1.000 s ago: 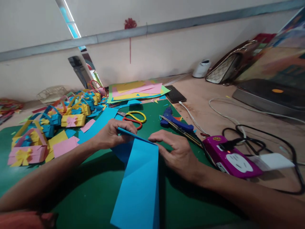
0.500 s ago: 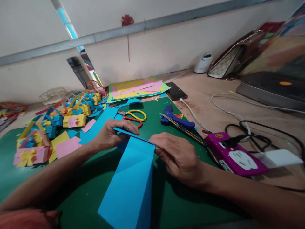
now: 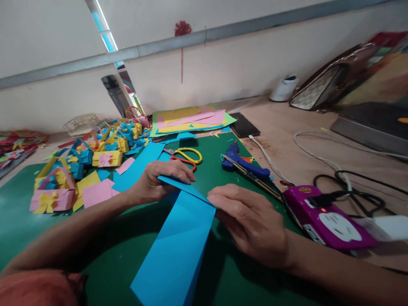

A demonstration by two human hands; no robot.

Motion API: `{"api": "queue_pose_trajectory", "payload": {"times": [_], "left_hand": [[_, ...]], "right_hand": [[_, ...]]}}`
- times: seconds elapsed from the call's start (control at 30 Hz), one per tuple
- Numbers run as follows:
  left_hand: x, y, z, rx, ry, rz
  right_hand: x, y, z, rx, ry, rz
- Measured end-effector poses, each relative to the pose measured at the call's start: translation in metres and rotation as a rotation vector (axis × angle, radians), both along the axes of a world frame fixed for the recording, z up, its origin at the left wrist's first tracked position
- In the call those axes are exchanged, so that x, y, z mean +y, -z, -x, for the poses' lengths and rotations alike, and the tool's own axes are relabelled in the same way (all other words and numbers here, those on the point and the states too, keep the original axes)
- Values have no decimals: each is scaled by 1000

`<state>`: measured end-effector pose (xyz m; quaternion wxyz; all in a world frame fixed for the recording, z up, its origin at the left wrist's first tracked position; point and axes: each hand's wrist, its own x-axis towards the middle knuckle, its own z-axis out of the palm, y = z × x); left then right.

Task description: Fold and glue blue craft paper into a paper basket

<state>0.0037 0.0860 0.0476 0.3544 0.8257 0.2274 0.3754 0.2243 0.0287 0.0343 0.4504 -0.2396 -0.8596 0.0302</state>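
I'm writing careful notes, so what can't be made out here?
In the head view:
Bright blue folded paper: lower end cut off by the bottom edge, underside hidden by its upper panel.
Bare right hand: palm hidden by its own back.
White plastic block: cut off by the right edge.
Purple plastic power box: round yellow emblem too small to read.

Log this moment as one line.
left hand: gripping blue paper | right hand: fingertips at its folded edge | scissors: on green mat, beyond left hand
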Motion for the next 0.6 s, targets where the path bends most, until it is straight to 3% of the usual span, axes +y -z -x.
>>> {"api": "queue_pose_trajectory", "payload": {"times": [0.17, 0.23, 0.37, 0.6], "left_hand": [[-1, -16, 3, 343, 15, -11], [0, -25, 1, 496, -11, -49], [7, -41, -14, 732, 118, -103], [23, -39, -41, 895, 244, -46]], "right_hand": [[0, -1, 0, 68, 99, 187], [4, -3, 0, 73, 139, 318], [15, -10, 3, 91, 131, 660], [28, -16, 15, -60, 59, 1065]]}}
